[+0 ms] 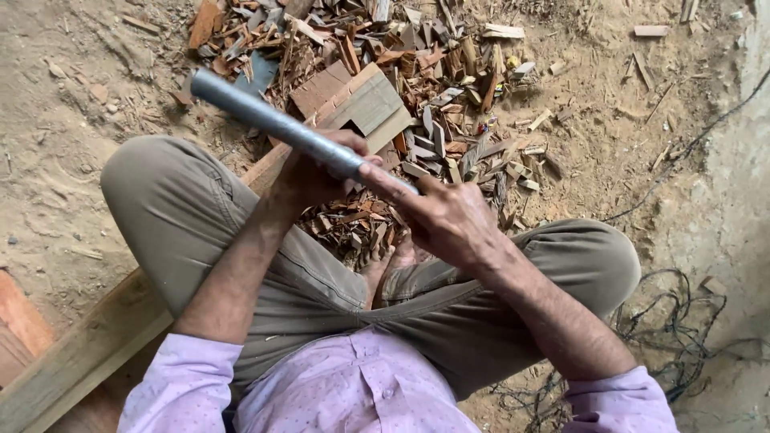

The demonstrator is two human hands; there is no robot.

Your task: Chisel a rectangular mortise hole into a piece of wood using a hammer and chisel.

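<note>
Hidden and cut-off parts

The metal pipe's [277, 124] near end vanishes under the right hand [449, 216] and left hand [309, 176]; its full length is unclear. The wooden plank [80, 353] runs off the lower left corner. The pile of wood scraps [417, 72] is cropped at the top edge.

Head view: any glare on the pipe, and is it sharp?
Head view: soft daylight, no hard shadows; a faint sheen runs along the grey pipe; left hand and right hand look slightly soft, wood scraps fairly crisp.
</note>
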